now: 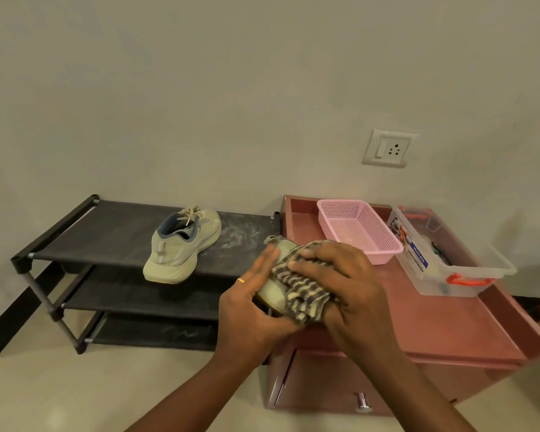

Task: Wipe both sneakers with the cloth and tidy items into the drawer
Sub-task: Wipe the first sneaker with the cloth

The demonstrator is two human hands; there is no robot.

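Draping pale green sneaker [272, 294], striped cloth [304, 289] bunched

Dim, warm, even indoor light with soft shadows; wide-angle bending at the edges, slightly soft focus throughout.

A pale olive sneaker [181, 244] stands on its sole, laces loose, toe toward 2 o'clock, at 10 o'clock from the second sneaker [273, 296], which is raised and half wrapped in the grey-and-cream striped cloth [303, 294], with the pink, metal-knobbed drawer [325, 385] at its 6 o'clock.
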